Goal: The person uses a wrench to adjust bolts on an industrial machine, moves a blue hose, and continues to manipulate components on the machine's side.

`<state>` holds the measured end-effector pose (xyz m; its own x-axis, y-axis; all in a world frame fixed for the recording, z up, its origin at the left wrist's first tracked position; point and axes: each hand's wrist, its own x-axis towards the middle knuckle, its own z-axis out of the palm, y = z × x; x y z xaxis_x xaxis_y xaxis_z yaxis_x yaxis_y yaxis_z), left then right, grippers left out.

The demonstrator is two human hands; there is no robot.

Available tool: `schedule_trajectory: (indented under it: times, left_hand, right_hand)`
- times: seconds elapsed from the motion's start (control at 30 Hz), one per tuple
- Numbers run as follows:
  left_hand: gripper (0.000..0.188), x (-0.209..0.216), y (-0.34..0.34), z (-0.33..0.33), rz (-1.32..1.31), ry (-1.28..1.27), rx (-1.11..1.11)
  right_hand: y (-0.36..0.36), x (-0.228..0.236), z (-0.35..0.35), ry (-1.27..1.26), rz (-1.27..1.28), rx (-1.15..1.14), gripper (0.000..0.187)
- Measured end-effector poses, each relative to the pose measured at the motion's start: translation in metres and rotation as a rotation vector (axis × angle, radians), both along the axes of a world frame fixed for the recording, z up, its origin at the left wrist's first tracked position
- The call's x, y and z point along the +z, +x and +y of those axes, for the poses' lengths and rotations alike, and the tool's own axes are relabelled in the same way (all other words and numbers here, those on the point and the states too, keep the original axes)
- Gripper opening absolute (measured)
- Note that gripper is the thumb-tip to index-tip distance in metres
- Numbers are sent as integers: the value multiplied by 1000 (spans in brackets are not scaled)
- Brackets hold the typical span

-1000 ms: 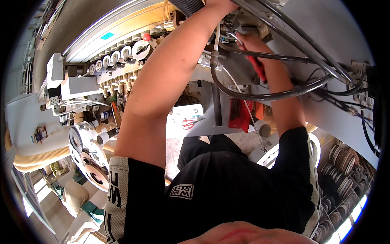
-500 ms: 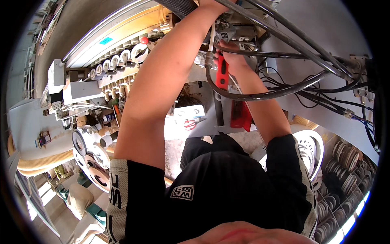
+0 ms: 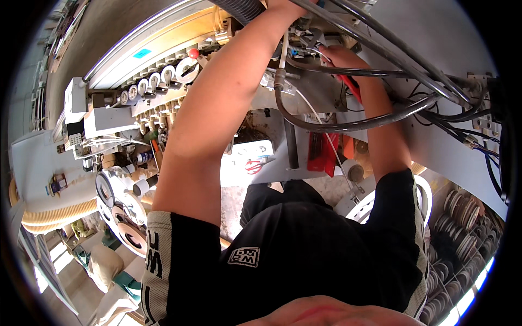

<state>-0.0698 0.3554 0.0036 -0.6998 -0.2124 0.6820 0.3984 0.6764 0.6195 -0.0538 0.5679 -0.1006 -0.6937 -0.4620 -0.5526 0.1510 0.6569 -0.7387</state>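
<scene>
My right hand (image 3: 343,58) is closed around an adjustable wrench with a red handle (image 3: 351,88). The handle slants down along my wrist, partly behind a black hose (image 3: 375,71). The wrench's metal end reaches in among the machine's fittings (image 3: 304,43); exactly what it touches cannot be made out. My left arm stretches far forward over the machine. At the top edge my left hand (image 3: 293,6) is partly cut off and its fingers are hidden near the thick hoses.
Curved black hoses (image 3: 353,128) cross around my right forearm. A row of rollers (image 3: 142,87) lines the machine at left. Below hang a red pouch (image 3: 321,155) and a white panel (image 3: 234,168). Edge-band rolls (image 3: 462,228) fill a rack at lower right.
My right hand has moved right with the wrench, whose handle has swung from upright to slanting along the wrist. The right elbow has shifted outward. My left arm has stayed nearly still.
</scene>
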Motion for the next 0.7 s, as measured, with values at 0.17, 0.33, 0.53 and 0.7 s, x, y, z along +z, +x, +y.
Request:
schedule_trajectory:
  times: [0.17, 0.33, 0.53, 0.7]
  left_hand:
    - [43, -7, -5, 5, 90, -170, 84]
    - [44, -11, -6, 4, 120, -115, -6]
    - [47, -9, -2, 4, 59, -47, 6]
    - [47, -12, -6, 1, 124, -75, 15]
  right_hand:
    - [-32, -17, 13, -85, 36, 105, 50]
    - [-29, -15, 10, -98, 103, 114, 49]
    - [-41, 16, -3, -5, -54, 176, 49]
    - [-21, 22, -13, -102, -67, 41, 49]
